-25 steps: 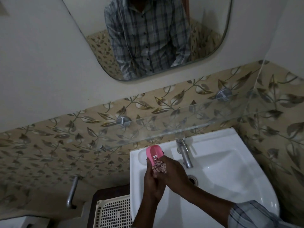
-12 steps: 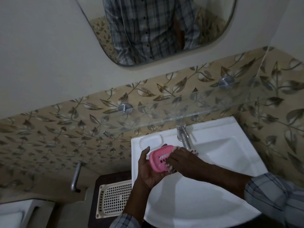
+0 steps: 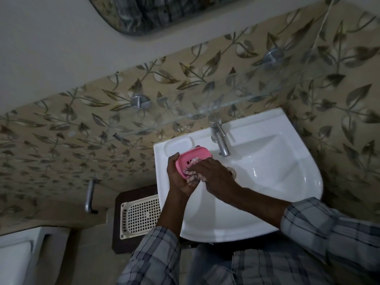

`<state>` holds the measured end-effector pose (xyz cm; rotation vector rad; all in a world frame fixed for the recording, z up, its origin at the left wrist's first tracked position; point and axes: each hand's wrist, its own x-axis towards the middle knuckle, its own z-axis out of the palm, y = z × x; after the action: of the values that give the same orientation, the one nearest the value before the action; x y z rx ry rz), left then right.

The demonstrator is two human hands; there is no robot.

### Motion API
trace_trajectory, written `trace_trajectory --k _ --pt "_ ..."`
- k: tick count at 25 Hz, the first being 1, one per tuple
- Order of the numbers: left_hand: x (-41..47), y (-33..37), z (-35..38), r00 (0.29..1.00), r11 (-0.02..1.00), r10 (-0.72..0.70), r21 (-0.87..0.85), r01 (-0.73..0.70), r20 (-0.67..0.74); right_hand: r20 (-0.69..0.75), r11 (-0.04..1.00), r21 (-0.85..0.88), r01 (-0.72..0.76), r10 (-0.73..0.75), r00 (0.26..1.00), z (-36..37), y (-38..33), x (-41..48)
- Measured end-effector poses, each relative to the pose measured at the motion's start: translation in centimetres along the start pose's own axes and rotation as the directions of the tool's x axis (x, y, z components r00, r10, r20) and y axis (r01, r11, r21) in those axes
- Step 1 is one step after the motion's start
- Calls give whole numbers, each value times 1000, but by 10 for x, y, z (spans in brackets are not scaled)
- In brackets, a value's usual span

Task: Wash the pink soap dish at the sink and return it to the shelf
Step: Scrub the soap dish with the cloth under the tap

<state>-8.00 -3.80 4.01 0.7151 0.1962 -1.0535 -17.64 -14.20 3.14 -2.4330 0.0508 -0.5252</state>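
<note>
Your left hand (image 3: 178,177) cupped the pink soap dish (image 3: 191,160) from beneath, fingers curled round its edge, over the left side of the white sink (image 3: 287,182) near the tap (image 3: 220,138). Your right hand (image 3: 213,173) pressed a patterned cloth (image 3: 192,176) into the dish, fingers closed on it.
</note>
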Motion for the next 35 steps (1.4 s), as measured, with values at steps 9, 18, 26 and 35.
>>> trace_trajectory --k 9,18,26,35 --pt "2 -10 2 997 997 64 -33 -65 -44 265 804 -147 576 -529 806 -50 58 23" --pt "4 -1 -11 996 997 58 62 -53 -73 242 813 -280 510 -455 857 -31 28 26" --pt "12 -23 4 930 948 318 76 -310 -184 184 718 364 -594 569 801 -8 -39 52" --pt "2 -19 -1 975 987 142 99 -126 -173 209 977 -123 177 -148 967 -35 16 26"
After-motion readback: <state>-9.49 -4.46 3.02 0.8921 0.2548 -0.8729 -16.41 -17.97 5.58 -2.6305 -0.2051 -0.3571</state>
